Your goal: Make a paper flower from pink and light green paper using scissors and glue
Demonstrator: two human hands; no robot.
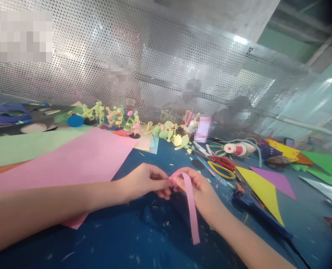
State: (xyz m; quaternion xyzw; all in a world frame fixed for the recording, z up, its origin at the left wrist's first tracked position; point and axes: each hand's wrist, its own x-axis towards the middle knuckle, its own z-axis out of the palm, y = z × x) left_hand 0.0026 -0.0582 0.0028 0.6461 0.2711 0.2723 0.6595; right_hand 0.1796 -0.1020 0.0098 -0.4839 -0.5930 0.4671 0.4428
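A narrow pink paper strip (pixel 191 209) is held between my two hands above the blue table. My left hand (pixel 149 181) pinches its curled end between thumb and fingers. From the other side my right hand (pixel 195 186) grips the same end, its fingertips nearly meeting the left ones. The strip's long free part loops over the right fingers and hangs down towards the table. Fingers partly hide the curled end. Under and beside my left forearm lies a large pink sheet (pixel 98 153).
To the right lie scissors with red and yellow handles (pixel 222 168), a blue glue gun (pixel 258 213) with its cord, and yellow paper (pixel 264 190). Small paper figures (pixel 115 116) stand along the back before a perforated metal screen (pixel 166 71). A thread spool (pixel 236 149) lies farther right.
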